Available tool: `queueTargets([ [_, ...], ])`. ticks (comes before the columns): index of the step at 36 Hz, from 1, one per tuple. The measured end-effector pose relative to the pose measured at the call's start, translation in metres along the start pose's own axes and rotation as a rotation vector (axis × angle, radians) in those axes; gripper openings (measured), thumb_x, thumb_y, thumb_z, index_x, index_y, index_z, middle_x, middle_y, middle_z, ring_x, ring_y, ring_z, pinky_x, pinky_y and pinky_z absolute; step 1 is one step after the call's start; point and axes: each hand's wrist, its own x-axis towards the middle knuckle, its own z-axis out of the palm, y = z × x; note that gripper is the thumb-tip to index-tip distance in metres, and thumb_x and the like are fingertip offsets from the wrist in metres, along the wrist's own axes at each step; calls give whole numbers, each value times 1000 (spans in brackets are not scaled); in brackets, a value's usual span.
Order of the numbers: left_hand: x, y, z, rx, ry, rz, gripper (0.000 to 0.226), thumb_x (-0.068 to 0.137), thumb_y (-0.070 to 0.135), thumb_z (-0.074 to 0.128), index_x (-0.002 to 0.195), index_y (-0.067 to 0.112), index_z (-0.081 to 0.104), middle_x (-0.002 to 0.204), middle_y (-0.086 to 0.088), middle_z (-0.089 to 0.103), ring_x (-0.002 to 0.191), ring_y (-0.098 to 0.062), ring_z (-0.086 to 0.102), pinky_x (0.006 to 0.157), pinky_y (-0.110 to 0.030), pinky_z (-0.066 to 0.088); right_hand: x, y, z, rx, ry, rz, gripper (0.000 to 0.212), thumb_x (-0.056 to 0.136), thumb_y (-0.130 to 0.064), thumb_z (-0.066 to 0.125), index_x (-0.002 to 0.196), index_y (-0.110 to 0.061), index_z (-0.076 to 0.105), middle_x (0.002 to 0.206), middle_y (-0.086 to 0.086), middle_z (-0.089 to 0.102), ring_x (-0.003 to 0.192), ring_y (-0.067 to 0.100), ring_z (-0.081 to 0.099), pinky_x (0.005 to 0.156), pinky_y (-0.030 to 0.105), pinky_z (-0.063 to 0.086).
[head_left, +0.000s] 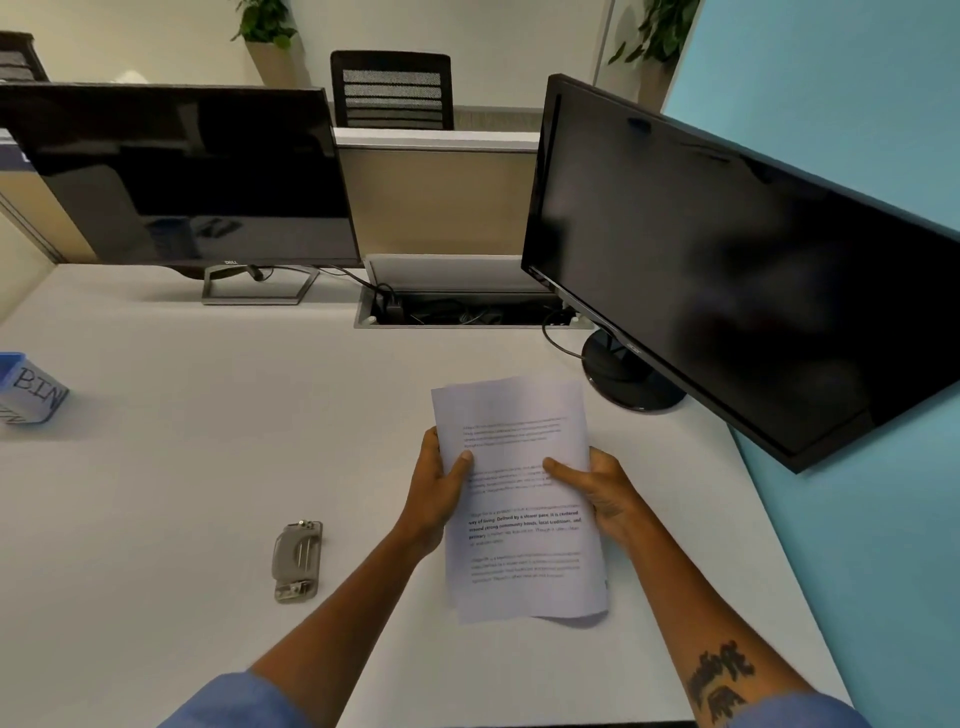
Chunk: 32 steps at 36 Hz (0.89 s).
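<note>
**Squaring the papers over the desk**

Both hands hold one sheaf of printed papers (519, 499) just above the desk (208, 467), on its right half, in front of the right monitor (727, 260). The left hand (439, 493) takes the left edge and the right hand (605, 493) the right edge. The fingers (464, 461) of each are closed on the sheaf, thumb on the top page and the rest curled beneath.

The step looks like evening the pages, probably before punching. The lower edge is stepped, with a page peeking out, so the sheaf is not flush. It would go best to ease the grip, stand the sheaf on its bottom edge and tap it on the desk until the edges line up. Then pinch firmly again so nothing slips, without creasing the pages.

By count:
- One sheaf, of at least two sheets; the exact number cannot be told.
- Two hands.
- One grey punch (297, 561), left of the sheaf and well apart from it.
- One blue bin (31, 389) at the desk's left edge.
- Two dark monitors, counting the left monitor (182, 176).
</note>
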Motion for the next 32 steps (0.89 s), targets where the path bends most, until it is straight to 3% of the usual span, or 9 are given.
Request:
queueTargets([
  [5, 3, 4, -3, 54, 19, 17, 40, 100, 25, 68, 133, 23, 45, 129, 1, 64, 113, -23, 71, 82, -38, 65, 0, -5, 16, -92, 41, -37, 51, 78, -28, 94, 122, -16, 72, 116, 10, 81, 101, 29, 80, 87, 49, 66],
  [10, 5, 27, 0, 102, 100, 120, 32, 101, 20, 65, 127, 26, 46, 121, 5, 64, 106, -17, 72, 74, -27, 64, -8, -23, 29, -236, 154, -231, 30, 86, -34, 87, 111, -36, 72, 105, -18, 81, 94, 8, 79, 78, 30, 67],
  [14, 1, 61, 5, 93, 171, 283, 29, 102, 20, 64, 125, 24, 48, 114, 6, 65, 102, -20, 74, 73, -33, 66, -25, -46, 46, -185, 260, -407, 27, 87, -31, 87, 107, -38, 71, 101, -26, 78, 92, 0, 77, 68, 17, 62],
  [17, -6, 84, 7, 60, 189, 392, 26, 104, 19, 62, 121, 33, 48, 112, 9, 65, 104, -22, 73, 68, -30, 65, -37, -59, 56, -130, 338, -503, 33, 84, -40, 88, 111, -35, 71, 104, -19, 79, 93, 6, 77, 69, 22, 64],
  [22, -15, 93, 3, 61, 192, 488, 32, 101, 27, 63, 126, 33, 45, 113, 3, 59, 107, -25, 69, 68, -34, 66, -51, -60, 67, -109, 350, -634, 34, 84, -49, 85, 112, -56, 67, 109, -21, 77, 101, 5, 75, 69, 20, 64],
  [28, -23, 64, -8, 38, 204, 323, 45, 98, 13, 71, 131, 31, 47, 123, -2, 64, 113, -26, 69, 82, -45, 66, -49, -29, 68, -75, 331, -565, 46, 71, -49, 95, 110, -52, 70, 109, -16, 78, 100, 9, 77, 76, 30, 67],
  [32, -26, 52, -11, 63, 187, 290, 43, 97, 15, 73, 129, 31, 50, 121, 2, 67, 112, -22, 69, 83, -36, 65, -47, -17, 68, -56, 337, -533, 53, 61, -53, 99, 107, -48, 74, 107, -15, 80, 97, 10, 78, 76, 28, 66],
])
